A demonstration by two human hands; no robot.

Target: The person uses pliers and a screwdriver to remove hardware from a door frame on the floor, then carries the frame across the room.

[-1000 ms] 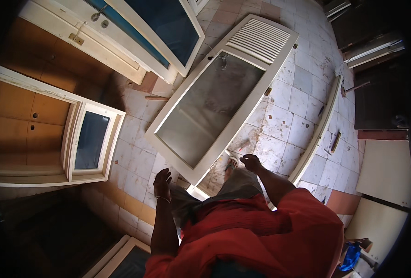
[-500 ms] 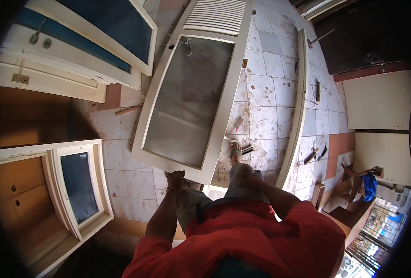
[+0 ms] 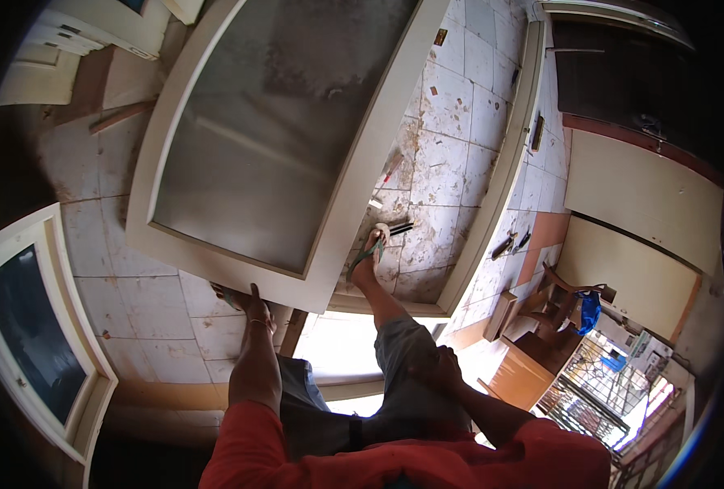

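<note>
A cream wooden door panel (image 3: 256, 163) with a large frosted pane stretches away in front of me. My left hand (image 3: 256, 310) grips its near end, the thumb lying on top of the rail and the other fingers hidden underneath. Against my bent right leg rests my right hand (image 3: 442, 367), near the knee. Its fingers are dark and blurred into the trousers. My right foot (image 3: 372, 244), in a sandal, stands just right of the panel, next to dark slim bars (image 3: 400, 229).
A long cream frame (image 3: 501, 187) lies on the dirty tiles at the right, with metal hardware (image 3: 505, 245) beyond it. A wooden chair (image 3: 562, 293) with a blue cloth (image 3: 589, 313) stands farther right. At the left is a small framed window (image 3: 28, 326); a wood strip (image 3: 121, 116) lies farther off.
The panel looks larger and its near end sits farther left in view, with my left hand still on it. My right hand stays by the knee. The whole view has shifted.
</note>
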